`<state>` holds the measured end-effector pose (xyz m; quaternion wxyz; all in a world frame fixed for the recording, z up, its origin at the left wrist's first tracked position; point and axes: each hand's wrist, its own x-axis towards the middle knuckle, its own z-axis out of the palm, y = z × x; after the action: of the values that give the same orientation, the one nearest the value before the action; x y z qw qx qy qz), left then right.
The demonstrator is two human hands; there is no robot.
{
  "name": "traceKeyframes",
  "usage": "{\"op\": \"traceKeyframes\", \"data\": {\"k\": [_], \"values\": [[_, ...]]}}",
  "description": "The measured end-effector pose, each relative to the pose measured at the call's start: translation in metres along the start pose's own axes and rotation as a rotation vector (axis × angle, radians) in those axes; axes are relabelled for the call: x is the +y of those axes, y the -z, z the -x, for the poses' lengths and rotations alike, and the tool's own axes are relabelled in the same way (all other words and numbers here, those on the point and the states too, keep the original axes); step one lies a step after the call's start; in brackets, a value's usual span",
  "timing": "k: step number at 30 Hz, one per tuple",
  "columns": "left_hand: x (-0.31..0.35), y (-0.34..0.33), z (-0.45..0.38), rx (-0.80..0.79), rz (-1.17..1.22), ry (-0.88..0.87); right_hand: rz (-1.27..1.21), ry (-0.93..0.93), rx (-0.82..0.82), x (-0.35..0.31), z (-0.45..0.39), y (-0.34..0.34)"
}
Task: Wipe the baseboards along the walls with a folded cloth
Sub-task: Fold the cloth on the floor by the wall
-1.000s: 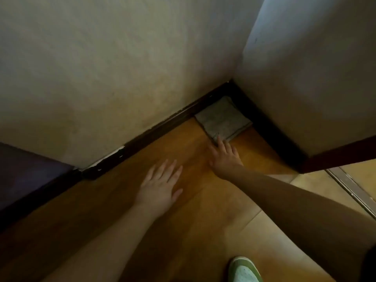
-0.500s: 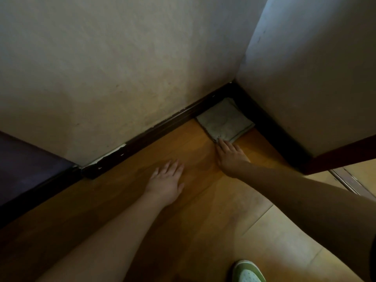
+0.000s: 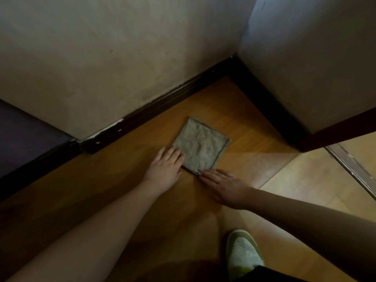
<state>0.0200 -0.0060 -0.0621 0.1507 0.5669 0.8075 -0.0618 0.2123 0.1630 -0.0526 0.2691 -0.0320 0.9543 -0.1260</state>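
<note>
Two pale walls meet at an inner corner, and a dark baseboard runs along the foot of each; on the left stretch the top edge is chipped, showing white flecks near its end. Further left a dark purplish surface sits against the wall, though what it belongs to cannot be told. To the right the short wall ends at a reddish-brown strip, and beyond it a metal threshold rail crosses paler, sunlit flooring. A green-and-white shoe stands on the wooden floor near the bottom edge. Nothing lies between the cloth and the corner. The folded cloth is a grey-green, nubbly square with a darker stitched hem on its right side, lying flat on the floor, near the left baseboard but apart from it and well out from the corner. The left hand lies flat with fingers straight, fingertips touching the cloth's near-left edge. The right hand also lies flat with fingers extended, its fingertips at the cloth's nearest corner; neither hand grips it.
</note>
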Motion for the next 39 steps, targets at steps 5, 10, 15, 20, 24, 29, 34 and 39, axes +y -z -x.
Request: {"op": "traceKeyframes", "data": {"k": [5,10,15,20,24,29,34,39], "values": [[0.003,0.000,0.004,0.019,0.002,-0.043,-0.047,-0.070,0.088,-0.002,0.010,-0.003],[0.009,-0.001,0.012,0.021,0.025,-0.106,-0.044,0.000,0.347,-0.003,0.016,-0.002],[0.010,-0.006,0.022,-0.031,0.134,-0.137,-0.147,-0.043,0.509,-0.011,0.018,-0.005],[0.006,-0.013,0.034,0.086,0.291,-0.098,-0.358,-0.224,0.491,-0.018,0.012,-0.009],[0.002,-0.015,0.041,0.108,0.442,-0.024,-0.272,-0.163,0.433,-0.007,0.010,-0.006],[-0.004,-0.007,0.033,0.049,0.674,0.226,-0.568,-0.237,0.273,0.002,0.001,-0.003],[-0.006,0.004,0.019,0.170,0.899,0.389,-0.795,-0.465,0.438,0.008,-0.022,0.004],[-0.011,0.012,-0.001,0.156,1.300,0.652,-0.821,-0.567,0.515,0.022,-0.041,0.010]]}}
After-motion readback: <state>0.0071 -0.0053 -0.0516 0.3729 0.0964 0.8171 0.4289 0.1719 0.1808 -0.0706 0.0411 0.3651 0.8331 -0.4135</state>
